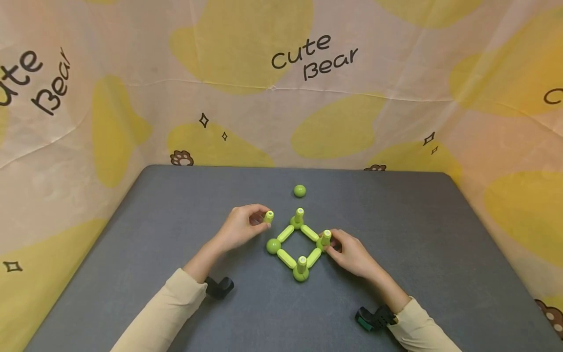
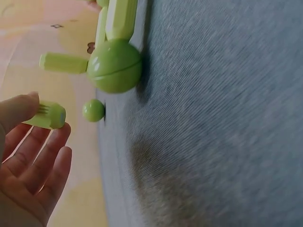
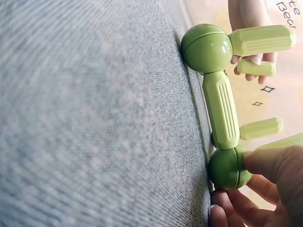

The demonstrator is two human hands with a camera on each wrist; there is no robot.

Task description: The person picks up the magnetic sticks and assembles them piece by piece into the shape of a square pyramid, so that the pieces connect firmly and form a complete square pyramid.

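A diamond-shaped frame of green balls and light green rods lies on the table. Upright rods rise from its far ball [image 1: 294, 223], near ball [image 1: 301, 275] and right ball [image 1: 320, 244]; its left ball [image 1: 273, 246] bears none. Between thumb and fingers, my left hand [image 1: 239, 227] pinches a loose light green rod [image 2: 49, 116], held above the table to the upper left of the frame. My right hand [image 1: 354, 255] grips the right ball, thumb on one side and fingers on the other, as the right wrist view shows.
A single green ball [image 1: 299, 190] sits apart on the grey table [image 1: 396, 210], beyond the frame. Behind the table hangs a patterned cloth [image 1: 246, 58]. Black devices are strapped to the left wrist [image 1: 219, 287] and the right wrist [image 1: 376, 319].
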